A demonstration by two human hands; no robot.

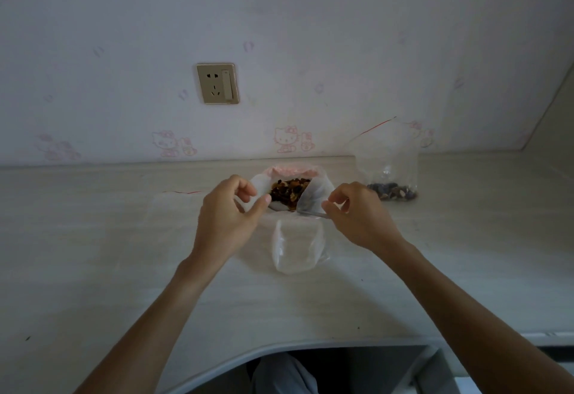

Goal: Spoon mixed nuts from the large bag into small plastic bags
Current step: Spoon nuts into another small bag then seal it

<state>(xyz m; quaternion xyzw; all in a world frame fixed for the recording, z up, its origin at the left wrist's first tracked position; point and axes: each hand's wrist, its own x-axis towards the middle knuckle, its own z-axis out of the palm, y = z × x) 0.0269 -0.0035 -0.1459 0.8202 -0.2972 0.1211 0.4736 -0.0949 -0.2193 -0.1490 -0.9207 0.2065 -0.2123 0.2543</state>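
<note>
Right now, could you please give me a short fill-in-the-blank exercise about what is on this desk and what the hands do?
1. Both hands, left and right, hold open the big bag of mixed ____.
2. The small zip bag with some nuts inside stands to the ____ of the big bag.
3. An empty clear bag lies ____ the two hands.
4. On the wall is a power ____.

Missing words: nuts; right; between; socket

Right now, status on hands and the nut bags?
Left hand and right hand pinch the large bag rim, open. Spoon under right fingers. Small bag upright, right, part-filled. Empty bag nearer. Nothing blocking.
</note>
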